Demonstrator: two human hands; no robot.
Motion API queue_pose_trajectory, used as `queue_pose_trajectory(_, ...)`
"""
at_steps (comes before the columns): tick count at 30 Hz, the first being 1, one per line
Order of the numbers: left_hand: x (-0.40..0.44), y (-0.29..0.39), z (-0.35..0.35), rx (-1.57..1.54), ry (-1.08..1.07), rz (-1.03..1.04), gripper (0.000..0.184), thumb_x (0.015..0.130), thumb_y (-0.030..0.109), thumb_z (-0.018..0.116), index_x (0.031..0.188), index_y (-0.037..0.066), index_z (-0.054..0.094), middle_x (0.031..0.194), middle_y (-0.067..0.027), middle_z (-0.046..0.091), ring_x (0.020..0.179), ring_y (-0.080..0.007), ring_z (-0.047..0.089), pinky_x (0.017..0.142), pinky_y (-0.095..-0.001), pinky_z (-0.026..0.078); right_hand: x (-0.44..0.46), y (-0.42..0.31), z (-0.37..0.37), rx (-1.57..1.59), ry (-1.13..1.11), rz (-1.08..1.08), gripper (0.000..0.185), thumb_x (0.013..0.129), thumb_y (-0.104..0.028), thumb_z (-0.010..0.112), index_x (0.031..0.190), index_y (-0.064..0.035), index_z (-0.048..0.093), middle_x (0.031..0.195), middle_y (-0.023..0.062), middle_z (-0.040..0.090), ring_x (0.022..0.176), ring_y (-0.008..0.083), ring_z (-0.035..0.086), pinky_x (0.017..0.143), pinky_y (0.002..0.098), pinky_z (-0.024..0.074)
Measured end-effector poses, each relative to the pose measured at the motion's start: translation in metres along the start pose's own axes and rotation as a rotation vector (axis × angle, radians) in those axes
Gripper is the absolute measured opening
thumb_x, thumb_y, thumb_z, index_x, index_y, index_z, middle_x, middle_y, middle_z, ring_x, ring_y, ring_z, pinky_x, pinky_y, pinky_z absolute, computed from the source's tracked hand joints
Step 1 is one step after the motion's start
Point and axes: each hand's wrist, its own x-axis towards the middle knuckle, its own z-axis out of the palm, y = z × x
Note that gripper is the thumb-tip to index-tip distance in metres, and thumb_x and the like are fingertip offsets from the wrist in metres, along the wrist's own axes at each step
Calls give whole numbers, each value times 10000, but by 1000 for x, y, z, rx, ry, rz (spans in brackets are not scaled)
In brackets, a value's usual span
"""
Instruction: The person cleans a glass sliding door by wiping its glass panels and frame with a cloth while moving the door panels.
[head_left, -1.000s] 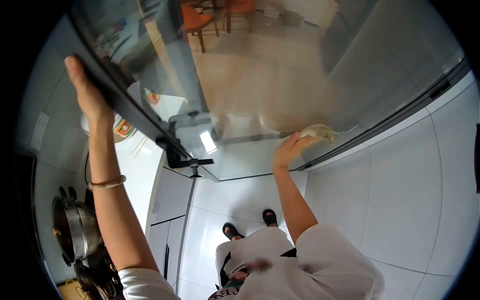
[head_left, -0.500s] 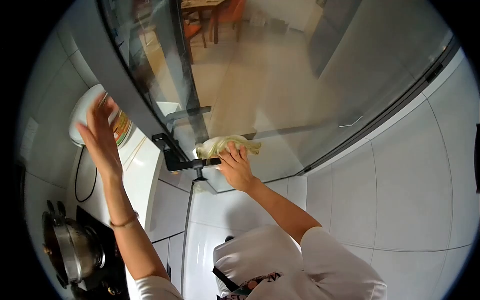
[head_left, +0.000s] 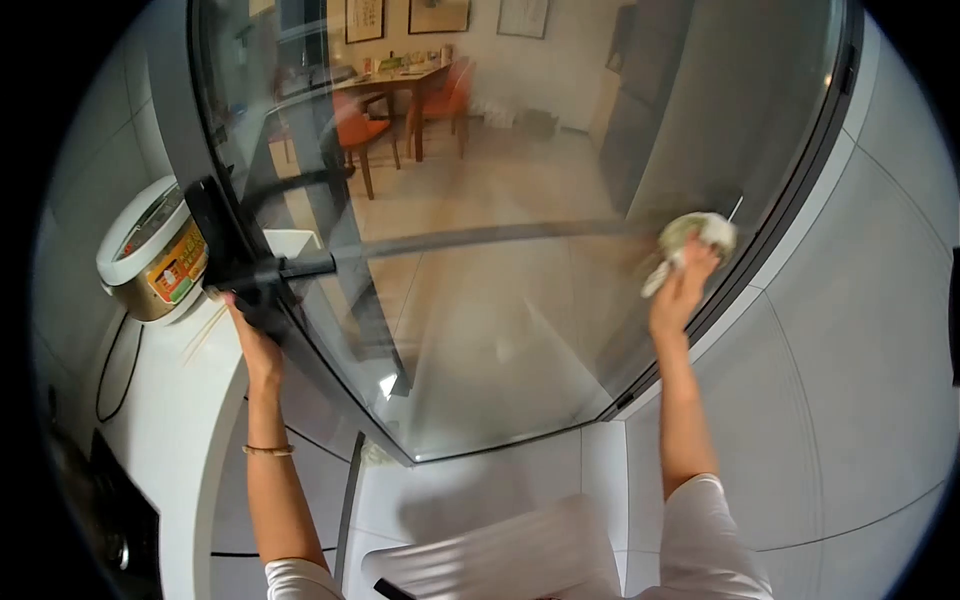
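Note:
My right hand point(head_left: 685, 280) presses a crumpled pale cloth point(head_left: 700, 240) flat against the glass door point(head_left: 500, 330), near its right edge. The cloth is whitish with yellow-green patches. On the left, my left hand point(head_left: 255, 335) is at the door's dark frame, just under the black handle point(head_left: 265, 270). The frame and handle hide most of its fingers, so their grip is not visible. A bracelet circles the left wrist.
A rice cooker point(head_left: 165, 255) and thin sticks point(head_left: 205, 333) rest on the white counter point(head_left: 165, 400) at left, with a dark stove point(head_left: 120, 520) nearer me. Tiled wall point(head_left: 810, 400) lies at right. Orange chairs point(head_left: 355, 125) and a table point(head_left: 415, 78) show through the glass.
My right hand and the cloth have moved from beside the handle to the glass's right side. My left hand, raised in the air before, has come down to the door frame. The view has tilted up.

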Motion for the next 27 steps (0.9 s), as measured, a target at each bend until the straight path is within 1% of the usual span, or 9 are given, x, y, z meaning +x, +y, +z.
queue_pose_trajectory(1,5,-5,-8,-76,-123,-35,585,924,501,248,1249,29,368,1098,-95,537,919,-182,557,798,-322,462,2,24,-2,18,73,106,392,866,-31,433,1257,-11,439,1333,200,369,1320,318,185,1063,438,114)
queue_pose_trajectory(3,6,-3,8,62,-79,208,562,914,523,252,1254,84,343,984,-108,571,807,-177,573,706,-292,485,12,56,-23,369,255,752,243,910,-131,431,1074,18,529,1076,135,545,999,226,535,827,336,442)
queue_pose_trajectory(4,8,2,10,88,-102,196,571,908,534,257,1265,93,324,944,-101,568,777,-179,570,671,-284,487,13,68,-34,575,463,659,214,915,-174,437,997,1,529,957,90,551,830,175,562,671,316,484)
queue_pose_trajectory(8,27,-1,14,239,132,428,634,879,583,294,1050,16,520,837,-96,599,689,-166,566,614,-264,464,-5,97,-86,1187,845,790,279,877,-225,520,1050,-8,490,989,120,558,881,252,563,688,371,511)
queue_pose_trajectory(15,32,4,8,364,182,511,629,857,612,319,923,35,560,715,-76,598,609,-133,581,554,-239,481,-52,178,-76,1274,695,1000,314,861,-254,543,1058,-16,484,993,114,568,855,267,579,651,335,508)
queue_pose_trajectory(18,4,16,19,253,6,230,656,827,646,346,970,40,555,746,-83,609,632,-137,595,562,-238,488,-27,187,-47,768,449,831,451,887,-322,485,1204,-12,399,1101,120,541,965,287,551,769,388,473)
queue_pose_trajectory(20,-8,21,33,174,20,226,620,806,655,389,899,73,581,648,-41,558,559,-129,557,520,-237,454,-12,193,-22,294,201,479,604,887,-417,443,1320,-25,286,1292,166,408,1193,328,388,961,465,320)
queue_pose_trajectory(22,-11,19,33,186,64,209,614,813,647,389,900,74,590,661,-49,566,600,-123,566,545,-230,451,-4,165,0,-14,183,332,675,892,-492,354,1369,-33,223,1461,130,64,1343,315,20,1047,511,27)
queue_pose_trajectory(27,-17,19,33,164,31,231,622,807,650,399,874,61,588,663,-54,577,601,-122,568,557,-226,453,-13,97,21,-38,182,242,537,907,-423,324,1369,-153,282,1469,69,76,1344,320,3,1034,552,12)
